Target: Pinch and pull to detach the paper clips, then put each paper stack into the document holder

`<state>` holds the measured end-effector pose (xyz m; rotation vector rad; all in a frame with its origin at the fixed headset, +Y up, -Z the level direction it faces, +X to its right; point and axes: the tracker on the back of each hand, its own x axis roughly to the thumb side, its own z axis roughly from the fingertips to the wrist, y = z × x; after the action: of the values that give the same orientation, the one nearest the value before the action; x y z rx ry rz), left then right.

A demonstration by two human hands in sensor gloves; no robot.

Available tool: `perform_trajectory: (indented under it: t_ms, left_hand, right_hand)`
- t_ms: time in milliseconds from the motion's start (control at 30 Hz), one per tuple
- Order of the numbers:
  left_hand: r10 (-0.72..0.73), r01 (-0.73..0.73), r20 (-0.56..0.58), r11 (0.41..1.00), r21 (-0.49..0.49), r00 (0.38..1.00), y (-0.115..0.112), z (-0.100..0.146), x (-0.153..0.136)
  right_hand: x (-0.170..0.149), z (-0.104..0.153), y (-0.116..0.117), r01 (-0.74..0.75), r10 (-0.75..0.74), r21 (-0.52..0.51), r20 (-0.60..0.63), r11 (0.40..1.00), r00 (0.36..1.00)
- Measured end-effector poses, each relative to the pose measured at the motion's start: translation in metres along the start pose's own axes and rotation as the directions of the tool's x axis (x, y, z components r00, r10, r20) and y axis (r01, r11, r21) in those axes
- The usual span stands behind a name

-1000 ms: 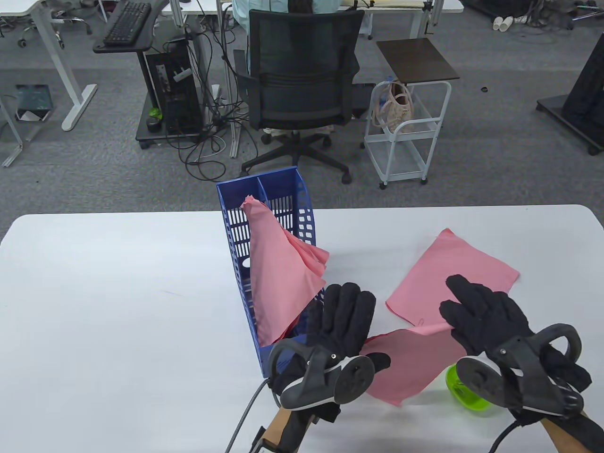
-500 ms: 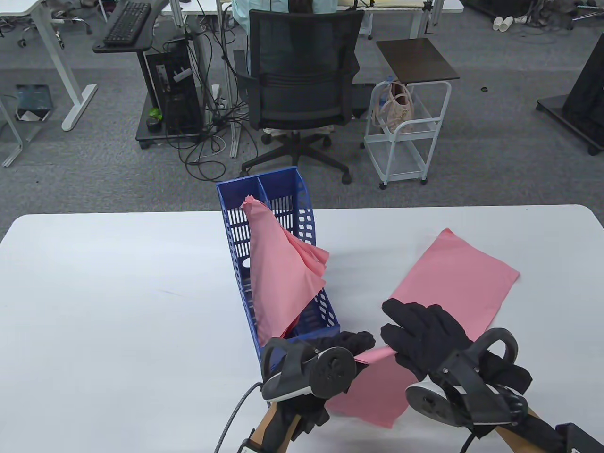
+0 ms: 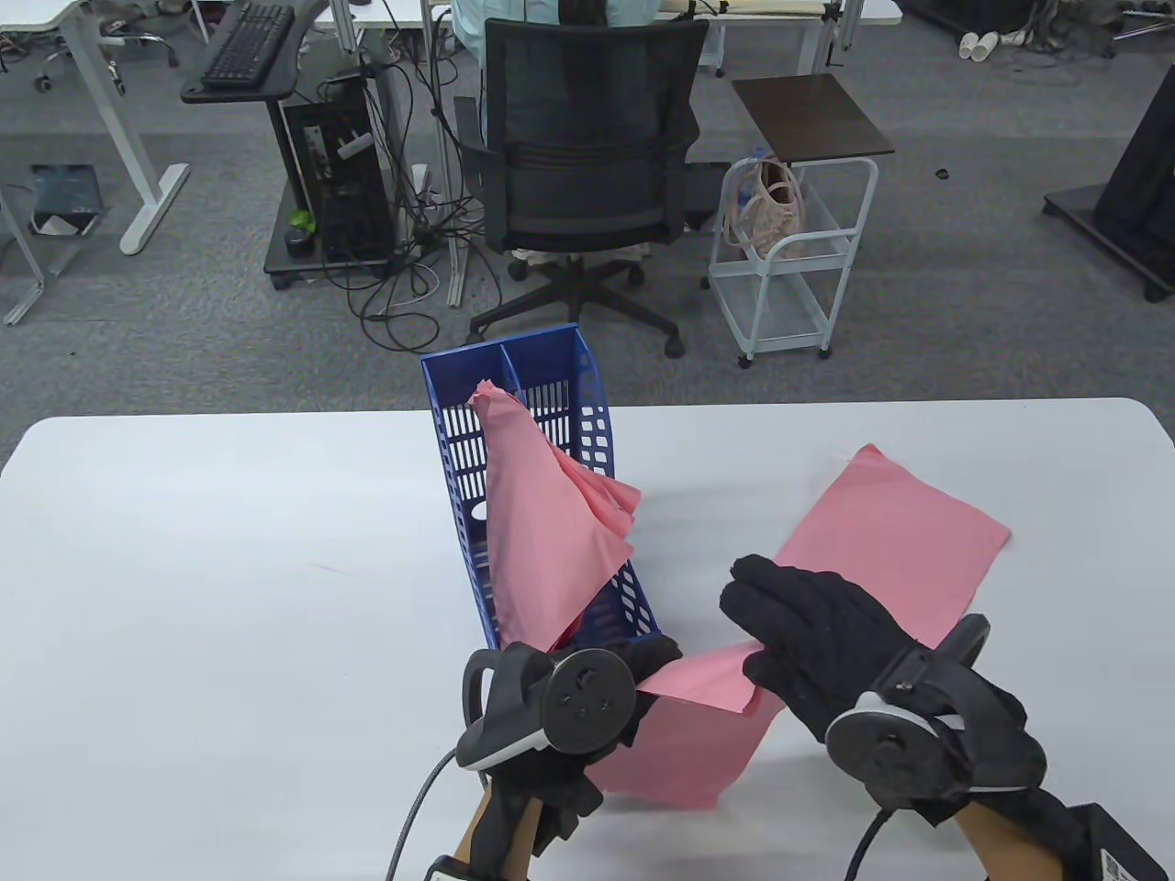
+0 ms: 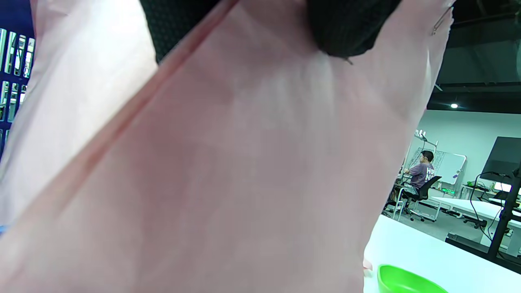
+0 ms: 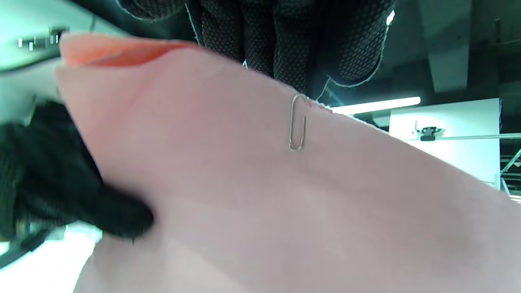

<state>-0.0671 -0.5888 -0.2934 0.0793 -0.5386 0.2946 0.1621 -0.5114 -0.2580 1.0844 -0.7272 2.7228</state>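
Both hands hold a pink paper stack [image 3: 698, 734] lifted off the white table [image 3: 229, 569] in front of the blue document holder [image 3: 459, 440]. My left hand [image 3: 656, 659] grips its left edge; in the left wrist view the sheet [image 4: 244, 162] fills the frame under my fingers [image 4: 342, 28]. My right hand [image 3: 760, 635] grips the upper right edge. A silver paper clip [image 5: 297, 122] sits on that edge just below my right fingers [image 5: 293, 40], and it also shows as a clip [image 4: 441, 20] in the left wrist view. Another pink stack [image 3: 542, 532] leans inside the holder.
A second pink stack [image 3: 895, 537] lies flat on the table behind my right hand. A green bowl [image 4: 407, 280] stands on the table near the right side, hidden in the table view. An office chair [image 3: 587, 156] and a white cart [image 3: 789, 257] stand beyond the far edge.
Both hands took hold of the front pink stack and raised it off the table, shifting left and toward me. The green bowl went out of sight behind my right hand.
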Motion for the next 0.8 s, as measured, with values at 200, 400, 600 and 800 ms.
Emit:
perform_trajectory:
  t_ms: [200, 400, 600, 800]
  left_hand:
    - [0.044, -0.044, -0.006, 0.999, 0.004, 0.999, 0.006, 0.004, -0.008]
    - [0.096, -0.096, 0.01, 0.995, 0.003, 0.995, 0.011, 0.007, -0.012]
    - [0.082, -0.082, 0.031, 0.997, -0.011, 0.996, 0.01, 0.007, -0.008]
    - [0.078, -0.078, 0.034, 0.997, -0.027, 0.996, 0.01, 0.006, -0.008]
  right_hand:
    - [-0.012, 0.009, 0.005, 0.058, -0.06, -0.115, -0.014, 0.992, 0.998]
    - [-0.018, 0.014, 0.016, -0.045, 0.037, -0.092, -0.081, 0.995, 0.996]
    - [-0.018, 0.013, 0.022, -0.045, 0.039, -0.081, -0.08, 0.996, 0.996]
    - [-0.02, 0.015, 0.021, -0.025, 0.024, -0.024, -0.052, 0.999, 0.998]
